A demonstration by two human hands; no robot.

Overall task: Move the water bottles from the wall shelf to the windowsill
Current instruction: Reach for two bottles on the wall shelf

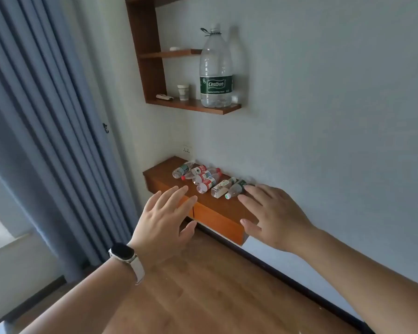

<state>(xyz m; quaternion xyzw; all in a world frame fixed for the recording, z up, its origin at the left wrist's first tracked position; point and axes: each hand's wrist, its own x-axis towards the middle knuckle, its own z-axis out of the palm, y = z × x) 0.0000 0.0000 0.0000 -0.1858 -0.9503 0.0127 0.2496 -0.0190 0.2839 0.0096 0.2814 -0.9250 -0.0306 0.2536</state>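
Several small water bottles lie on their sides on a low brown wall shelf with drawers. One has a green label and white cap, right by my right hand. My right hand is spread open with fingertips near that bottle, holding nothing. Over the shelf's front edge hovers my left hand, with a watch on the wrist, fingers apart and empty. A large clear bottle with a green label stands upright on the upper wooden wall shelf. The windowsill shows at the far left.
Blue curtains hang at the left beside the window. A small cup and a flat object sit on the upper shelf. A wall socket is above the low shelf. Wooden floor lies below.
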